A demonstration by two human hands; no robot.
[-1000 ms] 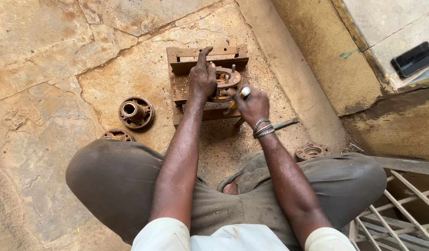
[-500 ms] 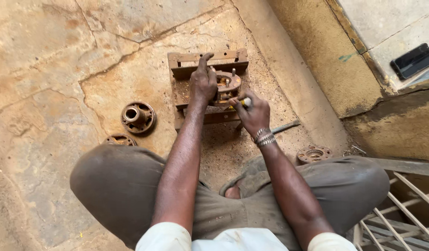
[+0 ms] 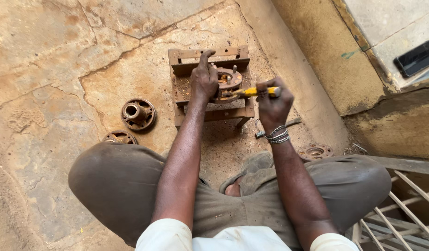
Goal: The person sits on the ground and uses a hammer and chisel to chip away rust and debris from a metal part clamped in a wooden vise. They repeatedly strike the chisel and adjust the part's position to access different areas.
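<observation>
A rusty wheel hub [image 3: 228, 80] with studs sits on a small wooden stand [image 3: 210, 62] on the concrete floor. My left hand [image 3: 204, 80] presses down on the hub's left side, index finger stretched toward the stand's top rail. My right hand [image 3: 273, 104] grips a yellow-handled tool [image 3: 254, 92], held almost level with its tip against the hub's edge. Metal bangles circle my right wrist.
A second rusty hub [image 3: 138, 114] lies on the floor to the left, another part [image 3: 119, 137] by my left knee, and a flanged ring [image 3: 315, 151] by my right knee. A metal rod [image 3: 277, 128] lies under my right wrist. A dark phone [image 3: 415, 57] rests on the ledge at upper right.
My right hand has swung out to the right and turned the yellow-handled tool level against the hub. The left hand stays pressed on the hub.
</observation>
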